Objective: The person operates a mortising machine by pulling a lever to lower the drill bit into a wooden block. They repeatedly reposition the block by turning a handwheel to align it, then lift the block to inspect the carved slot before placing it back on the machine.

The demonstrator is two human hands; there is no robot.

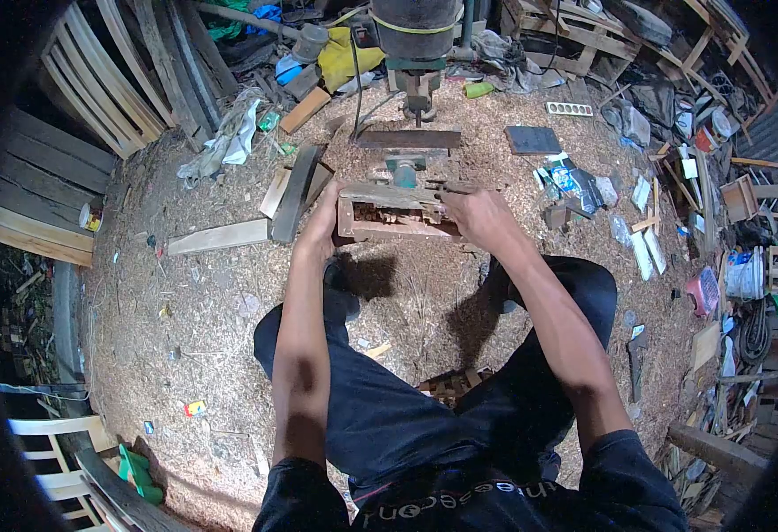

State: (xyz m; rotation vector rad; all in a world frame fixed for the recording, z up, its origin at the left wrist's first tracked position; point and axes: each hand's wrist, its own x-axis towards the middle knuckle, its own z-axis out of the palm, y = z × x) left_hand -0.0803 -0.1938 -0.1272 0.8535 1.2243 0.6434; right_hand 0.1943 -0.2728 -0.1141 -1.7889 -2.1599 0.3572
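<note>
A wooden block with a long, rough hollow full of chips lies between my hands, above the floor in front of my knees. My left hand grips its left end, fingers partly hidden behind it. My right hand is closed at the block's right end, beside a dark metal piece; what its curled fingers hold is hidden. Just beyond the block is a green metal fitting. Further back hangs a machine with a chuck pointing down over a dark bar.
Wood chips cover the floor. Dark and pale boards lie to the left of the block. A dark flat slab and plastic packets lie to the right. Slatted wooden pieces lean at the back left. A power strip lies behind.
</note>
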